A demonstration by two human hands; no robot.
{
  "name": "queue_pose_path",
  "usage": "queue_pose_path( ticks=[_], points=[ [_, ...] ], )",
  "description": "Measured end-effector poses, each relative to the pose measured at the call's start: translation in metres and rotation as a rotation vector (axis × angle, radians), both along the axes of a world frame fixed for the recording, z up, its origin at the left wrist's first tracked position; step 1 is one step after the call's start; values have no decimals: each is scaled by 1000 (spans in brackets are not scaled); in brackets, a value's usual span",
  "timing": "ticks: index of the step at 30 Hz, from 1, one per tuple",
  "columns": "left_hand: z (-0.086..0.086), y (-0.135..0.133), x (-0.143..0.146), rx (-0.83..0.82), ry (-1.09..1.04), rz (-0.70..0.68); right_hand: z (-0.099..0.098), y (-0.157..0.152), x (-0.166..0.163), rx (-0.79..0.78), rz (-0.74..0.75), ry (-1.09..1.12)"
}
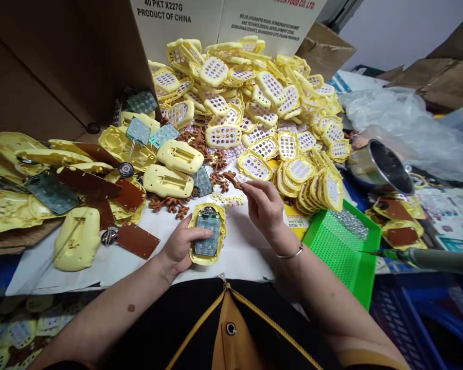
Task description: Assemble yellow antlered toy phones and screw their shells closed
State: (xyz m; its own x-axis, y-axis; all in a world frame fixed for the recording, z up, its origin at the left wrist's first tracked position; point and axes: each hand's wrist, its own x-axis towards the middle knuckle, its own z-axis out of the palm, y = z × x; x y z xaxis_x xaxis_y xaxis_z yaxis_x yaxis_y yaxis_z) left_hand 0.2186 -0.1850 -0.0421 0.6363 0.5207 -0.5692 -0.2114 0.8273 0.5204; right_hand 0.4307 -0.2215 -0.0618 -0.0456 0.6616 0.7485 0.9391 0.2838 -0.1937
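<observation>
My left hand (183, 241) grips a yellow plastic toy phone shell (220, 241) from its left side, thumb lying across the circuit board (207, 234) inside it. A round speaker or similar part shows at the shell's top. My right hand (265, 208) is raised a little to the right, thumb and fingers pinching a brown antler-shaped piece (232, 179). More brown pieces (172, 205) lie loose beyond the left hand. Small pale yellow parts (227, 199) are scattered between the hands.
A tall heap of yellow shells (231, 87) fills the back. Yellow backs (77, 239) and brown boards (138, 240) with wired speakers lie left. At right are a green tray (347, 267) of small screws, an electric screwdriver (440, 258) and a metal bowl (364, 167).
</observation>
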Motion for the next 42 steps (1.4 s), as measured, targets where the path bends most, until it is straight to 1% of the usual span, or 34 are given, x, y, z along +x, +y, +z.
queue_pose_path(
  ticks=[4,8,10,11,13,16,17,18,19,21,22,23,25,27,29,32,33,34,37,42],
  points=[
    [6,0,-3,38,-45,44,-4,-24,-4,107,85,-77],
    [11,-1,-8,84,-52,87,-3,-44,-7,137,147,-181],
    [14,-3,-12,130,-30,68,-2,-52,-10,131,154,-161],
    [15,-5,-13,170,-19,53,-1,-54,-12,114,153,-115],
    [18,-9,-17,306,5,6,4,-58,-17,26,167,55],
    [20,-15,-18,562,78,-129,14,-58,-25,-257,290,378],
    [20,-17,-17,613,110,-166,17,-57,-28,-349,327,479],
    [19,-19,-15,627,138,-186,19,-56,-31,-408,337,591],
    [19,-21,-13,603,153,-180,20,-55,-34,-434,319,725],
    [18,-23,-8,490,137,-104,18,-52,-43,-452,274,1062],
    [18,-24,-6,426,107,-56,15,-51,-47,-475,282,1242],
    [19,-24,-4,380,77,-15,12,-50,-52,-526,327,1391],
    [20,-23,-1,338,44,19,5,-47,-59,-610,437,1559],
    [22,-23,-1,335,37,-13,1,-43,-61,-612,470,1626],
    [22,-23,-1,337,50,-49,0,-40,-59,-563,406,1645],
    [21,-23,-2,330,111,-42,5,-39,-48,-433,272,1672],
    [20,-22,-2,321,138,-42,8,-39,-44,-389,247,1699],
    [20,-22,-2,309,160,-48,11,-40,-40,-381,250,1738],
    [18,-21,-1,263,194,-89,18,-44,-30,-455,326,1795],
    [19,-20,3,248,204,-135,22,-47,-26,-528,344,1706]
  ],
)
